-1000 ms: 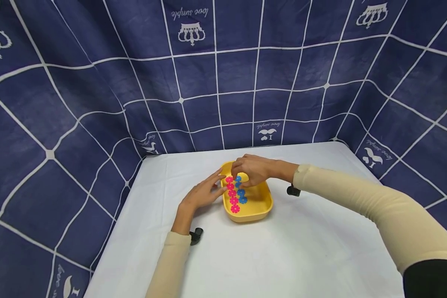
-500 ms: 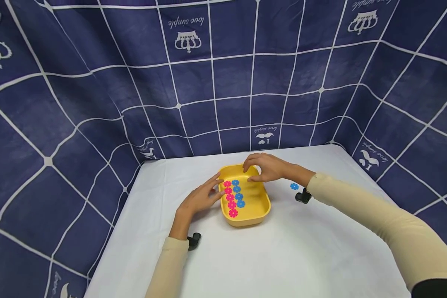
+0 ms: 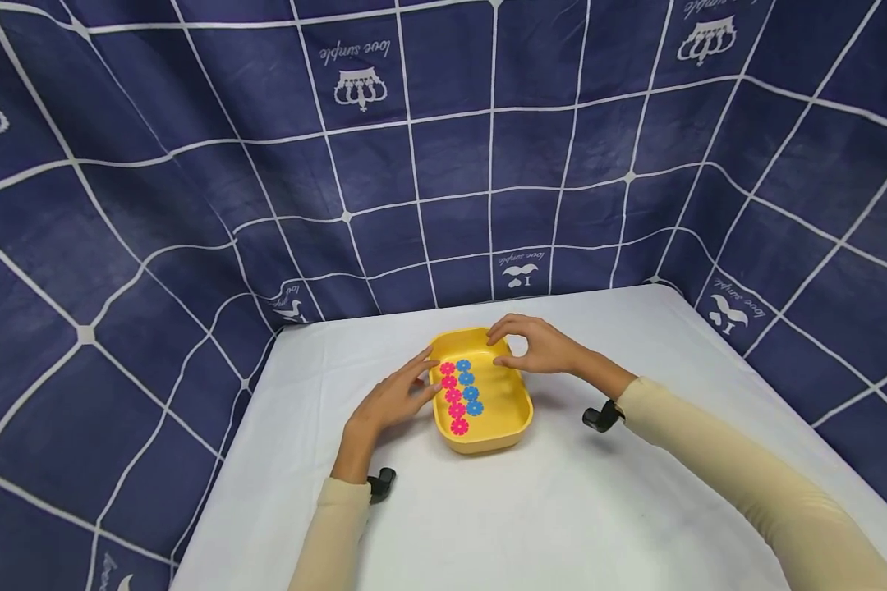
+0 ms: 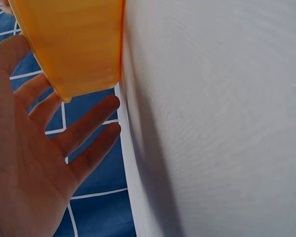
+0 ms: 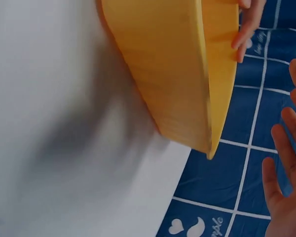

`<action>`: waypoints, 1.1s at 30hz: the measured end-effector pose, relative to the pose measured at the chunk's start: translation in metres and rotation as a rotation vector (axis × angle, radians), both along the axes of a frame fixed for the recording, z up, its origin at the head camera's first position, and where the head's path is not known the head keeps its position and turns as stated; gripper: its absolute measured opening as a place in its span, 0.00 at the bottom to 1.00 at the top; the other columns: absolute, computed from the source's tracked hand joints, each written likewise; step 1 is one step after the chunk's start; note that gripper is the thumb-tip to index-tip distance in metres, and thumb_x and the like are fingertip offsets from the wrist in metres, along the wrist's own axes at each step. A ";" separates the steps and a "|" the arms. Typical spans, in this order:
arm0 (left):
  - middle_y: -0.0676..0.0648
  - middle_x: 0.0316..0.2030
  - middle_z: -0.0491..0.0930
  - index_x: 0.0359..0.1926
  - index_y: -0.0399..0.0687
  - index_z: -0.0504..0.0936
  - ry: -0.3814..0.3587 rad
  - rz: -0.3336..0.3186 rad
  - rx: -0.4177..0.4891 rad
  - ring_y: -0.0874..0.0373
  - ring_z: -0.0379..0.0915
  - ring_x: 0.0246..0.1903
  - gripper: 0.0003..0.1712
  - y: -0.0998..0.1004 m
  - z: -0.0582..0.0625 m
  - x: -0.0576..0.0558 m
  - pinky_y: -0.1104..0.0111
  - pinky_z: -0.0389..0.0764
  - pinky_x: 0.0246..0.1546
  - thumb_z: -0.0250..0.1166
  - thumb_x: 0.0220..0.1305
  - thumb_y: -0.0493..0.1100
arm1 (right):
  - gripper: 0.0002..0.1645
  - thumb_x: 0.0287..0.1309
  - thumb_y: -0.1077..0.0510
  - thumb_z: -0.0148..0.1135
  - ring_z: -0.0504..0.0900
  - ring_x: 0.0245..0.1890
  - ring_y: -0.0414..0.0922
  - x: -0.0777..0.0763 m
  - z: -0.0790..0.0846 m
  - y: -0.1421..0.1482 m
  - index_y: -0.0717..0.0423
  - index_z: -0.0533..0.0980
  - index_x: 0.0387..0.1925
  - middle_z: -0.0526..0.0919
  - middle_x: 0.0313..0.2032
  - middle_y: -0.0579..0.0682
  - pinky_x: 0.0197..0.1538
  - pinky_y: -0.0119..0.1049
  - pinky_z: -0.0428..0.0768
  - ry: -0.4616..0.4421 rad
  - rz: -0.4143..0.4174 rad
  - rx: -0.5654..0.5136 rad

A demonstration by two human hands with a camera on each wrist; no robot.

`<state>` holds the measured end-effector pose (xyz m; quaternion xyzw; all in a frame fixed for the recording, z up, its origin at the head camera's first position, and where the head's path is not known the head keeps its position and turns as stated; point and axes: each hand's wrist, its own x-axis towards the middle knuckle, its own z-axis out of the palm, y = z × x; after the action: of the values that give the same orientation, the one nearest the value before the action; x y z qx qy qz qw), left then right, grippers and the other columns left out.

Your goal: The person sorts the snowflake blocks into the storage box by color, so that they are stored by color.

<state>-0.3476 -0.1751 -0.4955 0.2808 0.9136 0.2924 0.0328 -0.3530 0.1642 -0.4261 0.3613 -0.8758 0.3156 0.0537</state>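
A yellow plastic tray stands on the table. Along its left side run two rows of flower-shaped pieces: several pink flowers and, beside them, several blue flowers. My left hand rests its fingertips at the tray's left rim, fingers spread and fairly straight, as the left wrist view also shows of the left hand. Over the tray's right rim hovers my right hand, thumb and fingers apart, holding nothing visible. In the right wrist view the right hand is spread and away from the tray wall.
A white cloth covers the table. Dark blue curtains with white grid lines surround it at the back and both sides. A black wrist camera sits at the left wrist, another black camera at the right.
My right hand has lifted off the blue flowers and moved right to the tray's right rim. A loose blue flower, visible right of the tray half a second ago, is out of sight now.
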 end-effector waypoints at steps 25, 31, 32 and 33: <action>0.57 0.84 0.58 0.78 0.58 0.74 0.017 0.009 -0.047 0.54 0.83 0.58 0.34 0.000 0.004 0.001 0.48 0.81 0.63 0.63 0.78 0.62 | 0.19 0.60 0.53 0.82 0.83 0.62 0.52 0.019 -0.037 0.057 0.50 0.88 0.52 0.88 0.55 0.46 0.69 0.57 0.78 0.031 -0.174 -0.119; 0.59 0.84 0.57 0.78 0.59 0.73 0.018 0.011 -0.071 0.55 0.83 0.58 0.35 0.001 0.003 -0.001 0.47 0.81 0.63 0.63 0.77 0.63 | 0.18 0.60 0.55 0.82 0.84 0.61 0.52 0.024 -0.038 0.075 0.48 0.88 0.51 0.88 0.54 0.46 0.68 0.57 0.79 0.053 -0.200 -0.121; 0.60 0.84 0.57 0.78 0.59 0.73 0.022 0.011 -0.073 0.55 0.83 0.58 0.35 0.001 0.003 -0.001 0.48 0.81 0.62 0.63 0.77 0.64 | 0.18 0.60 0.55 0.82 0.84 0.61 0.52 0.024 -0.038 0.078 0.48 0.88 0.51 0.88 0.54 0.46 0.68 0.57 0.79 0.058 -0.206 -0.121; 0.60 0.84 0.57 0.79 0.59 0.73 0.022 0.011 -0.074 0.55 0.83 0.58 0.36 0.000 0.003 -0.001 0.48 0.81 0.62 0.63 0.77 0.64 | 0.18 0.60 0.55 0.82 0.84 0.60 0.52 0.025 -0.038 0.081 0.48 0.88 0.51 0.88 0.54 0.46 0.67 0.57 0.79 0.064 -0.211 -0.119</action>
<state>-0.3486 -0.1747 -0.4926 0.2773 0.9256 0.2555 0.0314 -0.3285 0.2450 -0.4643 0.2733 -0.8865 0.3479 0.1360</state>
